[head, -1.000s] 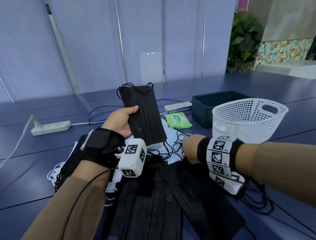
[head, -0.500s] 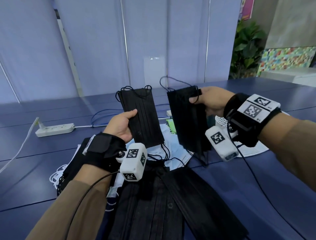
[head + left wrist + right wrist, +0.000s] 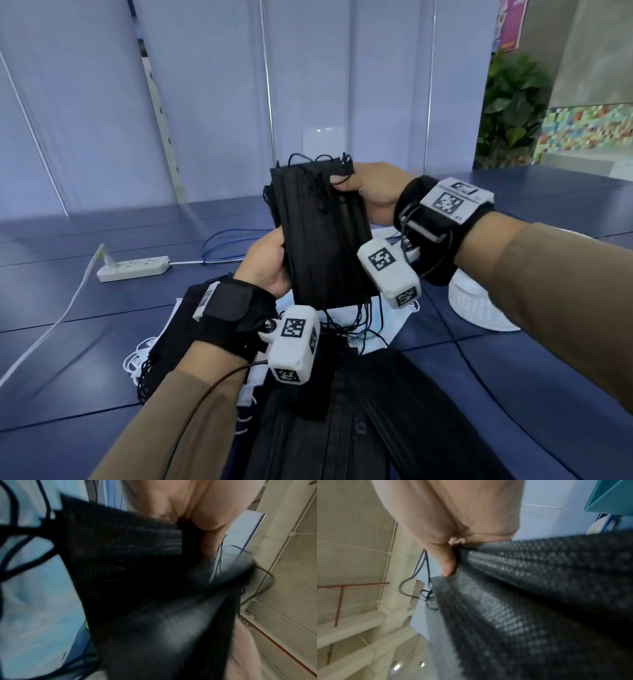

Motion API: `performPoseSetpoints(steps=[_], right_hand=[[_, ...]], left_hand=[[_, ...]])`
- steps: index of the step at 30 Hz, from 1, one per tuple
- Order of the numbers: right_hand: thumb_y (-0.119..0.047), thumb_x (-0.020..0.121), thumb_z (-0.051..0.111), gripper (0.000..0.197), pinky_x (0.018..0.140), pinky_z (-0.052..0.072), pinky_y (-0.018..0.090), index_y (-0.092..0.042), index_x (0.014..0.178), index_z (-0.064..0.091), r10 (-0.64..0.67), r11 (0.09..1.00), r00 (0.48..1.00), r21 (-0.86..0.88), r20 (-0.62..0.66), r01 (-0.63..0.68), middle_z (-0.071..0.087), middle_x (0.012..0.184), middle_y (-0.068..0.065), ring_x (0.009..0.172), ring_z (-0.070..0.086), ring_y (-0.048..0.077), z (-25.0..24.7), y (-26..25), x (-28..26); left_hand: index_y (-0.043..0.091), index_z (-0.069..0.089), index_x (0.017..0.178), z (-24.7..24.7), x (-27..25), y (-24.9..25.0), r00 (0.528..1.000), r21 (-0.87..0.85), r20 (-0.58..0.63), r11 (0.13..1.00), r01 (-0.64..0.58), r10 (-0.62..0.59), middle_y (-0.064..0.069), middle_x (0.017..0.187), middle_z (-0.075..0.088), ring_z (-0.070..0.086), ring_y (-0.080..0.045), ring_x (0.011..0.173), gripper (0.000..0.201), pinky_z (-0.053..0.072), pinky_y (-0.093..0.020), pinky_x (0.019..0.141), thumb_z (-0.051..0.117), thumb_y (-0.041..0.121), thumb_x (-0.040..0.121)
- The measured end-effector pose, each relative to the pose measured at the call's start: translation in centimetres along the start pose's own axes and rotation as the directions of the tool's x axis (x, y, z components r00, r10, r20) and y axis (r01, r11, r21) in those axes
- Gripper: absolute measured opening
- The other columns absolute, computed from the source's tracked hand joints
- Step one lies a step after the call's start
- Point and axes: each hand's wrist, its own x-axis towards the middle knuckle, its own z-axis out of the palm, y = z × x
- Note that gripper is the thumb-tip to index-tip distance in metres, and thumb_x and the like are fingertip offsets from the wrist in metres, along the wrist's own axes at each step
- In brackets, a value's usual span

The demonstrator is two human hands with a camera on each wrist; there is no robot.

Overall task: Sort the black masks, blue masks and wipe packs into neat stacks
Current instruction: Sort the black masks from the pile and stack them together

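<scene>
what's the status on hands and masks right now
Left hand grips lower edge of black masks, right hand pinches the top. Masks held upright above table. Loose black and blue masks below; ear loops dangling, may snag.

No legible words, brand names or numbers in any view. Square black-and-white coded marker tags, patterns only: one on the white block camera housing at the left wrist (image 3: 293, 342), facing up, a second on its near end, a third on its side; one on the white block camera housing at the right wrist (image 3: 388, 270), a second on its lower end; one large tag on the white plate strapped over the black right wristband (image 3: 455, 202), with a smaller black mark above it, too blurred to read. Pink poster on the far wall, top right (image 3: 510, 24): print present, illegible. Both wrist views: no lettering visible.
</scene>
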Motion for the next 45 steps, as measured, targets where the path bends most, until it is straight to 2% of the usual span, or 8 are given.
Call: performPoseSetpoints(steps=[6, 8, 11, 17, 21, 28, 37, 45], right_hand=[[-0.008, 0.084, 0.061, 0.028, 0.092, 0.05, 0.053, -0.001, 0.111, 0.063, -0.052, 0.989, 0.977, -0.147, -0.205, 0.022, 0.066, 0.108, 0.018, 0.095, 0.064, 0.028, 1.3, 2.8, 2.4], [-0.002, 0.086, 0.059, 0.024, 0.092, 0.05, 0.051, 0.003, 0.11, 0.061, -0.094, 0.992, 0.972, -0.099, -0.217, 0.074, 0.066, 0.106, 0.02, 0.093, 0.062, 0.028, 1.7, 3.1, 2.3], [0.006, 0.083, 0.06, 0.028, 0.082, 0.054, 0.035, -0.01, 0.104, 0.051, -0.21, 0.972, 0.955, -0.146, -0.211, 0.181, 0.061, 0.09, 0.008, 0.081, 0.059, 0.019, 1.8, 3.0, 2.0], [0.006, 0.08, 0.065, 0.084, 0.071, 0.052, 0.023, -0.027, 0.144, 0.023, -0.153, 0.971, 0.984, -0.172, 0.089, 0.167, 0.064, 0.103, -0.004, 0.09, 0.063, 0.008, 0.4, 1.9, -0.2], [0.018, 0.077, 0.059, 0.059, 0.086, 0.051, 0.034, -0.017, 0.123, 0.05, -0.183, 0.967, 0.976, -0.154, 0.119, 0.2, 0.06, 0.102, 0.005, 0.094, 0.06, 0.02, 0.2, 1.7, -0.2], [0.006, 0.085, 0.058, 0.02, 0.058, 0.047, 0.016, -0.014, 0.081, 0.059, -0.321, 0.941, 0.947, -0.113, -0.008, 0.318, 0.063, 0.069, -0.003, 0.059, 0.057, 0.006, 0.5, 0.6, 0.0], [0.01, 0.089, 0.039, 0.028, 0.052, 0.046, 0.024, -0.013, 0.096, 0.054, -0.243, 0.959, 0.965, 0.127, -0.094, 0.254, 0.054, 0.072, 0.005, 0.052, 0.056, 0.016, -0.2, -2.6, -0.8], [-0.008, 0.081, 0.067, 0.036, 0.061, 0.043, 0.022, -0.019, 0.111, 0.051, -0.174, 0.736, 0.963, -0.622, 0.208, 0.267, 0.059, 0.068, 0.002, 0.061, 0.05, 0.016, -0.4, -2.6, -1.5]], left_hand=[[0.012, 0.06, 0.12, -0.2, 0.0, 0.3, 0.995, -0.041, 0.101, 0.999, 0.008, -0.004, -0.008, 0.11, 0.07, 0.067, -0.02, 0.1, 0.069, 0.054, -0.034, 0.088, 0.032, 0.065, 0.087], [0.011, 0.062, 0.113, -0.6, -0.1, 0.2, 0.993, 0.064, 0.112, 0.997, -0.047, 0.039, -0.007, 0.105, 0.07, 0.066, -0.022, 0.098, 0.036, 0.053, -0.037, 0.091, 0.06, 0.037, 0.087], [0.007, 0.058, 0.109, -1.0, 0.1, 0.4, 0.989, 0.196, 0.041, 0.97, -0.144, 0.139, -0.01, 0.1, 0.067, 0.062, -0.028, 0.097, 0.031, 0.049, -0.042, 0.094, 0.049, -0.012, 0.086], [0.01, 0.059, 0.104, -1.9, -0.2, 1.7, 0.973, 0.234, 0.083, 0.945, -0.23, 0.217, -0.006, 0.097, 0.068, 0.067, -0.018, 0.087, 0.041, 0.056, -0.031, 0.08, 0.042, -0.021, 0.084], [0.007, 0.059, 0.104, -2.3, -0.2, 1.4, 0.973, 0.289, 0.143, 0.933, -0.216, 0.181, -0.007, 0.094, 0.067, 0.066, -0.02, 0.087, 0.037, 0.054, -0.031, 0.078, 0.046, -0.02, 0.081], [0.009, 0.06, 0.092, -2.1, -0.4, 1.7, 0.966, 0.41, 0.197, 0.881, -0.236, 0.167, -0.001, 0.079, 0.067, 0.066, -0.012, 0.072, 0.036, 0.054, -0.024, 0.069, 0.044, -0.022, 0.082], [0.013, 0.06, 0.089, -1.6, -0.7, 1.8, 0.963, 0.476, 0.169, 0.839, -0.264, 0.208, 0.001, 0.079, 0.067, 0.066, -0.006, 0.071, 0.04, 0.053, -0.019, 0.068, 0.043, -0.022, 0.082], [0.015, 0.06, 0.097, -2.0, -0.6, 2.2, 0.965, 0.454, 0.158, 0.853, -0.259, 0.209, 0.0, 0.088, 0.068, 0.065, -0.012, 0.081, 0.043, 0.053, -0.025, 0.074, 0.041, -0.02, 0.082]])
